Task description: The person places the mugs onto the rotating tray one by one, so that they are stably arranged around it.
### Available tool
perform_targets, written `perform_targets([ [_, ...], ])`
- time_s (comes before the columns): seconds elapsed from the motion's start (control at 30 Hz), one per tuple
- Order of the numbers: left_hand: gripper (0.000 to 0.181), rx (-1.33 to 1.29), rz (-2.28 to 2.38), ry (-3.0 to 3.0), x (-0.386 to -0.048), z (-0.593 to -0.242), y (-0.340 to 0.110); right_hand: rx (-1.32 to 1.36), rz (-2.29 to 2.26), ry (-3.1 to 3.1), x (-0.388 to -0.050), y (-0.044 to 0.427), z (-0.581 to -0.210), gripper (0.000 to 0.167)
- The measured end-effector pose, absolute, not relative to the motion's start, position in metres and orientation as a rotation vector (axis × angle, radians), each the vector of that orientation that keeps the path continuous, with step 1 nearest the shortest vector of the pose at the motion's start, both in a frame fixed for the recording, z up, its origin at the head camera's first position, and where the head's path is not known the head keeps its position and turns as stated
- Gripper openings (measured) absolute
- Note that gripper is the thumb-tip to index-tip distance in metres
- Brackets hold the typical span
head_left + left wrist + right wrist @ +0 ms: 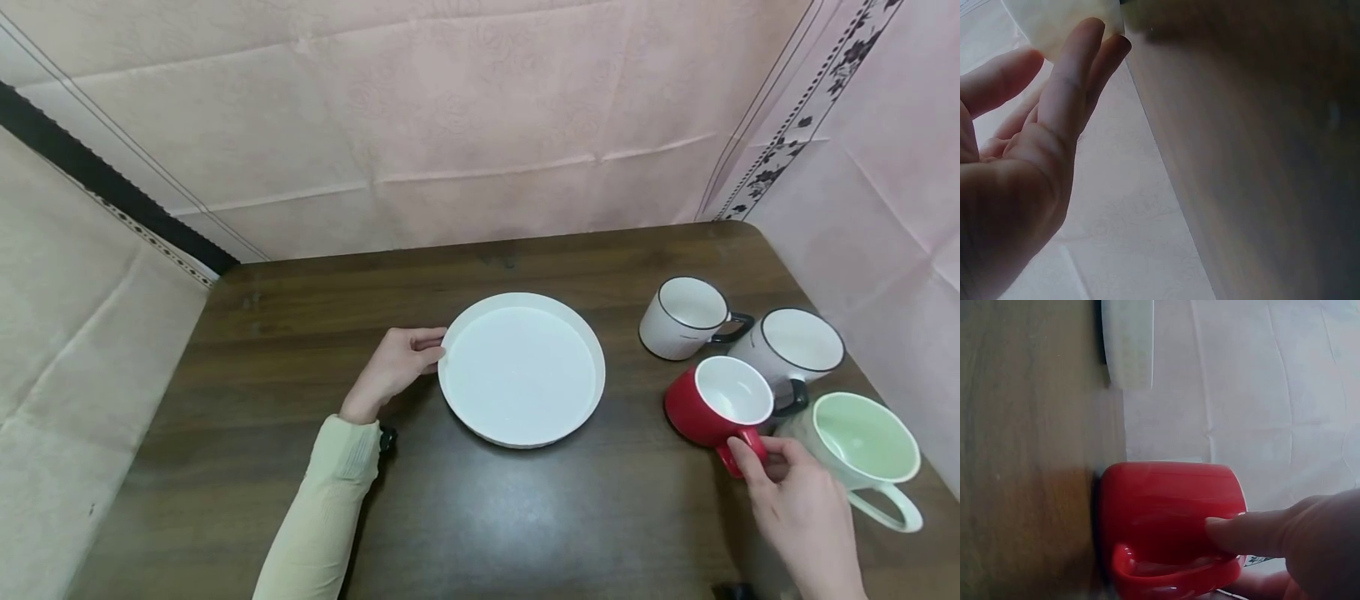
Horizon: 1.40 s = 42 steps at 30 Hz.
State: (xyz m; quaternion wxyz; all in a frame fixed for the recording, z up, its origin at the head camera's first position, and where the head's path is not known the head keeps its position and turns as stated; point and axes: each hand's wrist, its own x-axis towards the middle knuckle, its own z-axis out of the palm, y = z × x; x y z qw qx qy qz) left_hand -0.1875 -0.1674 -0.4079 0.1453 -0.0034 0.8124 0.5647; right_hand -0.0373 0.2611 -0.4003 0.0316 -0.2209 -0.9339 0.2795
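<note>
A round white plate (522,372) with a raised rim lies on the brown table. At its left edge my left hand (392,367) pinches the rim between thumb and fingers. In the left wrist view, the plate's pale side (1060,22) shows at the top, against the fingertips (1090,37). My right hand (806,508) grips the handle of a red mug (697,404) with a white inside, which stands upright. The right wrist view shows the red mug (1166,506) close up, the thumb (1235,534) against it near the handle; the other fingers are mostly hidden.
Two white mugs with dark rims and black handles, a farther one (671,332) and a nearer one (757,354), stand behind the red mug. A pale green mug (847,458) is close to the right hand. Pale patterned cloth (450,125) surrounds the table (315,308).
</note>
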Motion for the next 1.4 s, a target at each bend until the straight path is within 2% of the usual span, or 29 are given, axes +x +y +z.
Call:
perform_targets([
  [0.7,0.037,-0.002,1.617,2.328,-0.188,-0.407,-0.168,-0.732,0.88,-2.683,-0.033,0.255,-0.411,0.043],
  [0.83,0.036,-0.002,1.624,2.321,-0.188,-0.407,-0.168,-0.696,0.88,-2.63,-0.032,0.257,-0.413,0.036],
  [1.4,0.037,-0.004,1.628,2.326,-0.188,-0.408,-0.167,-0.482,0.885,-2.614,-0.042,0.251,-0.39,0.034],
])
